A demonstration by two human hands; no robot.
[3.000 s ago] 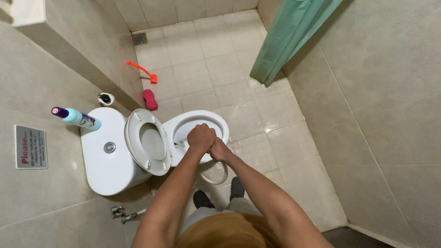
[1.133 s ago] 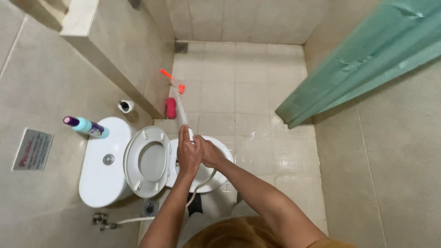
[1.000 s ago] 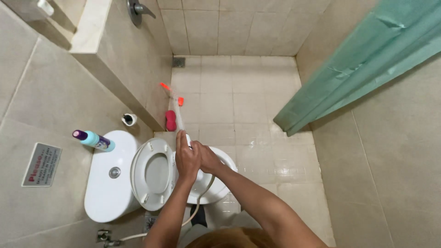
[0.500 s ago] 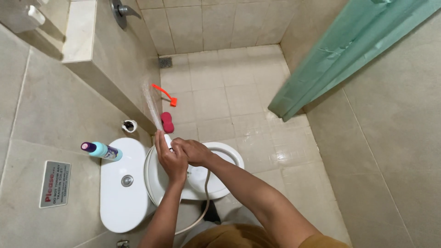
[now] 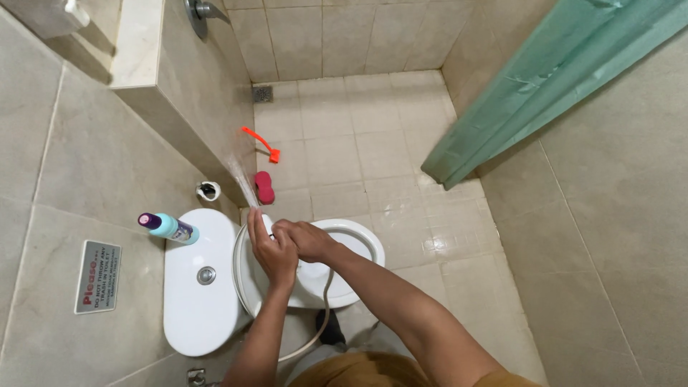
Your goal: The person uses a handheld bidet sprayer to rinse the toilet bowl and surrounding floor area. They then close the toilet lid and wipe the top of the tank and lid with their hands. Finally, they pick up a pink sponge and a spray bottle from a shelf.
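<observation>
**Both hands on a sprayer over the toilet, water jetting at the wall**

At the far left, a sign is fixed to the wall tiles. At its 2 o'clock a bottle with a purple cap lies on the white tank, whose flush button sits near the tank's middle. At 12 o'clock from the tank, a paper roll hangs on the wall.

The left hand is curled around the white sprayer, fingers closed on it, with the nozzle tip showing just above the knuckles. The right hand touches the left from its 3 o'clock side, fingers bent over the same grip; how much of the sprayer it actually clasps cannot be told. A thin jet of water runs from the nozzle toward 11 o'clock and meets the tiled half-wall. A hose drops from under the hands toward 6 o'clock.

Both hands sit above the toilet bowl, at its left rim, just beside the tank. At 12 o'clock from the hands, a red scrubber and an orange brush lie on the floor against the half-wall's foot.

To the right the floor is open tile as far as the green curtain, which hangs at 2 o'clock, well apart from the hands. The right wall closes the space beyond it.
</observation>
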